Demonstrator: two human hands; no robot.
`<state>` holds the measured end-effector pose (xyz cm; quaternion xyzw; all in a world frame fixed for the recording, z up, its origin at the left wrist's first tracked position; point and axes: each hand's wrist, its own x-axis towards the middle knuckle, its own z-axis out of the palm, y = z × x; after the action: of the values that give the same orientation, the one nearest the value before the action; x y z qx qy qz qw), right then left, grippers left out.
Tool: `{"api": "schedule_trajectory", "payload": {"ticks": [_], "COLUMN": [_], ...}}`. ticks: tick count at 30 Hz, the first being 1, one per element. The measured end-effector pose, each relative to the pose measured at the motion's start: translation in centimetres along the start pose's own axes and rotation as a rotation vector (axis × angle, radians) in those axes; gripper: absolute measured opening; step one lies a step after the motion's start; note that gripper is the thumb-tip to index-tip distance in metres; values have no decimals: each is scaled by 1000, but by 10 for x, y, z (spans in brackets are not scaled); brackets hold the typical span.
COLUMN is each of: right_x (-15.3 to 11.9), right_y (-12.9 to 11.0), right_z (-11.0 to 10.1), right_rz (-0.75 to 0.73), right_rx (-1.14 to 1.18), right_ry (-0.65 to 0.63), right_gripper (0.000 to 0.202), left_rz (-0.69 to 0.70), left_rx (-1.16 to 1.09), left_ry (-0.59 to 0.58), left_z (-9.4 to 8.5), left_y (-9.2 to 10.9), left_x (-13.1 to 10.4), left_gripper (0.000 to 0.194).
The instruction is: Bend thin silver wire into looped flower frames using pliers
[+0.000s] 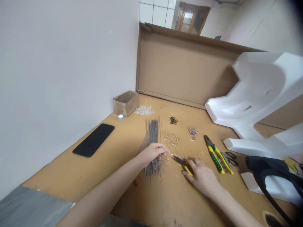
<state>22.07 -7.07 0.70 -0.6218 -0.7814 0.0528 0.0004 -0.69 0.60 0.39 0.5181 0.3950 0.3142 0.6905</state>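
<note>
My left hand point(154, 153) pinches a thin wire above a bundle of grey wires point(151, 138) lying on the brown table point(118, 189). My right hand point(201, 176) rests on the table, gripping small yellow-handled pliers point(183, 164) whose dark jaws point left toward the wire's end. Several bent wire pieces point(172, 139) lie just beyond both hands.
Larger green-and-yellow pliers point(216, 154) and scissors point(230, 157) lie right of my right hand. A black phone point(93, 139), a small cardboard box point(126, 102), clear beads point(144, 110), black rings point(173, 120) and metal bits point(193, 130) sit farther back. White foam blocks point(258, 94) and cardboard point(184, 66) stand behind.
</note>
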Motion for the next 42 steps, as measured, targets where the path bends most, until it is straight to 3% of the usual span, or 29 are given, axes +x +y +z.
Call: {"api": "schedule_trajectory", "payload": {"ticks": [3, 6, 10, 12, 16, 21, 27, 35, 38, 42], "right_x": [1, 9, 25, 33, 42, 41, 40, 40, 39, 37], "right_y": [-3, -19, -47, -54, -48, -34, -37, -36, -35, -36], "right_z": [-11, -24, -21, -11, 8, 7, 5, 8, 8, 4], "right_rz": [-34, -22, 23, 19, 56, 151, 162, 143, 113, 86], "right_rx": [82, 331, 794, 888, 1179, 1498, 1603, 1499, 1461, 1472], "right_ry": [39, 147, -6, 7, -8, -77, 73, 276, 279, 190], "right_gripper": [50, 42, 34, 29, 15, 19, 26, 26, 32, 39], "left_rz": [-13, 5, 34, 36, 23, 59, 123, 135, 159, 208], "left_rx": [-134, -195, -232, -247, -187, -82, -78, -97, -114, -87], "left_ry": [-16, -14, 34, 71, 79, 34, 68, 77, 87, 100], "left_z": [1, 2, 3, 4, 6, 9, 9, 11, 10, 8], "left_y": [-1, -1, -1, 0, 2, 4, 3, 3, 2, 0], "left_x": [-1, -3, -4, -4, -4, -6, -6, -4, -4, -4], "left_gripper": [22, 22, 22, 22, 21, 21, 24, 25, 24, 21]}}
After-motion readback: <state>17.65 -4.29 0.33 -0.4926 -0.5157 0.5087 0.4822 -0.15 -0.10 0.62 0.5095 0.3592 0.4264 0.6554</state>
